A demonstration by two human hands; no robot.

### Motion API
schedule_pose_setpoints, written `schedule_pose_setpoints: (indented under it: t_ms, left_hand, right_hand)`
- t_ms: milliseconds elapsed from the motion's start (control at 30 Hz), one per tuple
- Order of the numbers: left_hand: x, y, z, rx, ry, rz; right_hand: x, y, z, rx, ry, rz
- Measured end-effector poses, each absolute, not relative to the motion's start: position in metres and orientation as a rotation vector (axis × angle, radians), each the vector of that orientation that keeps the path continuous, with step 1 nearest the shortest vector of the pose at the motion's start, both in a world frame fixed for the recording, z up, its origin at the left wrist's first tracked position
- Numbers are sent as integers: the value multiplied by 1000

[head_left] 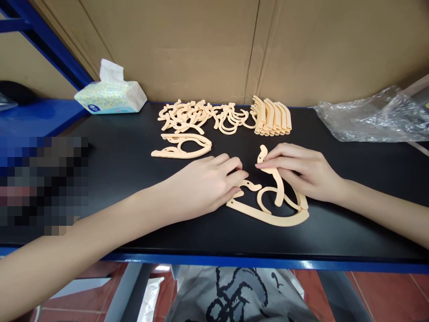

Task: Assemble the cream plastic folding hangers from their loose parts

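My right hand [301,167] pinches a curved beige plastic piece [279,190], thumb and fingers closed on it; one end with a small hole sticks up past the fingertips. Under it on the black table lies a partly assembled folding hanger [268,218], with a long curved arm and a ring-like part inside. My left hand [216,183] is closed, its fingertips at the hanger's left end around another small curved piece [250,184]. The fingers hide part of that piece. Left of the hands rests another folded hanger [187,154], apart from both.
Behind the hands lie a heap of loose curved pieces [182,116] and a stack of beige arms [276,117]. A tissue pack [110,96] stands at the back left. Clear plastic bags [368,116] lie at the back right, before a cardboard wall [201,49]. A blue edge [234,261] borders the table.
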State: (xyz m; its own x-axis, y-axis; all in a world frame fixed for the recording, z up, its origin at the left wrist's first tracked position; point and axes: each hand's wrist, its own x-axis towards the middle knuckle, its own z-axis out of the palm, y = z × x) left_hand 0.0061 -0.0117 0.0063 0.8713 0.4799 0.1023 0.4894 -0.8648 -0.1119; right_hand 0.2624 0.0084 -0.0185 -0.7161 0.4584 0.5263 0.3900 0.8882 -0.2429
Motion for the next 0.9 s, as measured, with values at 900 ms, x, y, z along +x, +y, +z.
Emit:
schedule_pose_setpoints:
  t_ms: [900]
  left_hand:
    - [3, -7, -1, -2904, -820, -150]
  right_hand:
    - [258, 3, -13, -701, -2354, 285]
